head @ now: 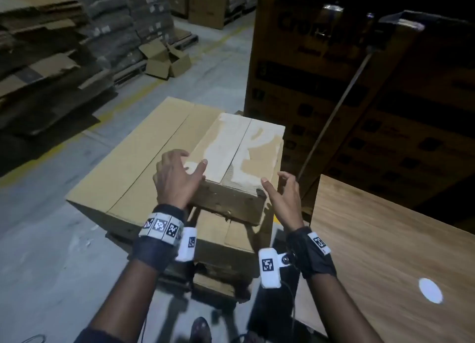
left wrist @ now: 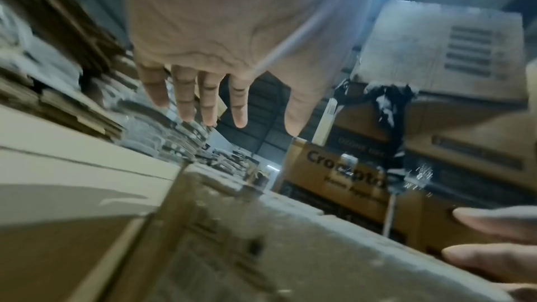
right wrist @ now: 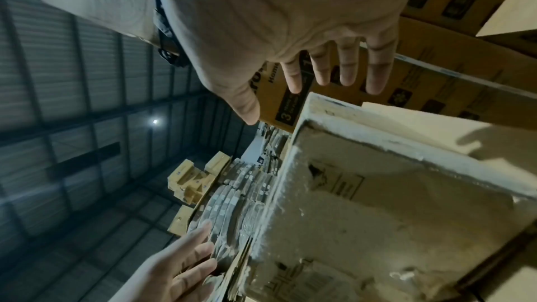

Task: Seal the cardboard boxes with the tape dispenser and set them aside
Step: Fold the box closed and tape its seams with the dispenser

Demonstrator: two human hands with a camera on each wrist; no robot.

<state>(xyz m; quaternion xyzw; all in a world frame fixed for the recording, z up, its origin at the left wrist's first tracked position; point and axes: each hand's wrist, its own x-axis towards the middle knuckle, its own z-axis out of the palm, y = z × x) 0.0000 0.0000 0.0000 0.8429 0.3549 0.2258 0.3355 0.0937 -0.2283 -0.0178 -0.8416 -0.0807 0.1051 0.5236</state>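
Observation:
A small dusty cardboard box (head: 239, 160) with its top flaps closed sits on a stack of boxes in front of me. My left hand (head: 185, 167) hovers at its near left corner with fingers spread and straight, the thumb over the top. My right hand (head: 279, 188) is open beside the near right corner, palm towards the box. Neither hand holds anything. In the left wrist view the left hand (left wrist: 203, 82) hangs above the box (left wrist: 261, 238). In the right wrist view the right hand (right wrist: 319, 54) is spread over the box (right wrist: 377, 203). No tape dispenser is in view.
A larger closed box (head: 133, 162) lies to the left. Tall printed cartons (head: 308, 72) stand behind and right, with a thin pole (head: 334, 116) leaning against them. A wooden table (head: 385, 239) is on the right. Flattened cardboard stacks (head: 46, 59) line the left. Concrete floor lies between.

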